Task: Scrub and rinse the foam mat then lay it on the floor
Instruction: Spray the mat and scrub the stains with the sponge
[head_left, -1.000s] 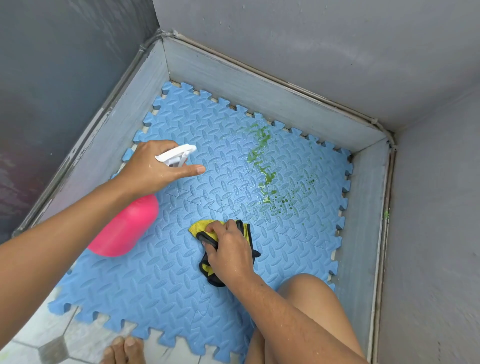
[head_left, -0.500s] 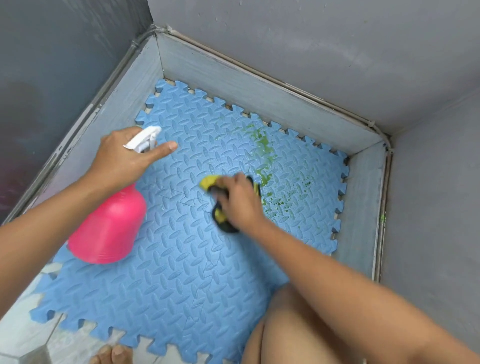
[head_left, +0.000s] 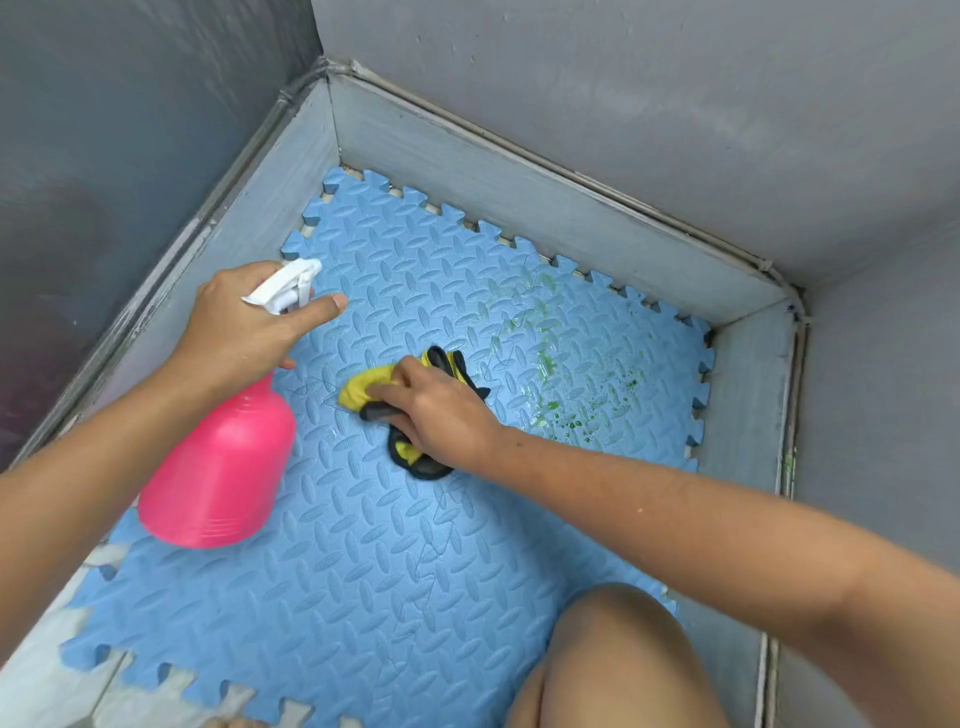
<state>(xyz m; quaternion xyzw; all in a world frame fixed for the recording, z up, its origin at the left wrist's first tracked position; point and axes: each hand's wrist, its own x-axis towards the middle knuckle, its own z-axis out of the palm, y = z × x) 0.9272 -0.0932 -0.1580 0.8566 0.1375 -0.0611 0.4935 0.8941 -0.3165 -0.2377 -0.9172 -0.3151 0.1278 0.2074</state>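
A blue foam mat (head_left: 363, 561) with interlocking edges lies flat on the floor in a corner. Green smears and specks (head_left: 550, 364) mark its far right part. My left hand (head_left: 244, 327) grips the neck of a pink spray bottle (head_left: 218, 467) with a white trigger head, index finger stretched forward past the nozzle. My right hand (head_left: 436, 410) presses and grips a yellow and black cloth (head_left: 363, 389) on the mat's middle, just left of the green stain.
Grey walls with a pale grey skirting (head_left: 519, 176) box in the mat on the left, back and right. My bare knee (head_left: 618, 660) is at the bottom right. Pale floor tile (head_left: 41, 670) shows at the bottom left.
My right hand slid the cloth forward over the mat toward the green stain, which now looks fainter and smeared. The left hand kept holding the spray bottle in about the same place.
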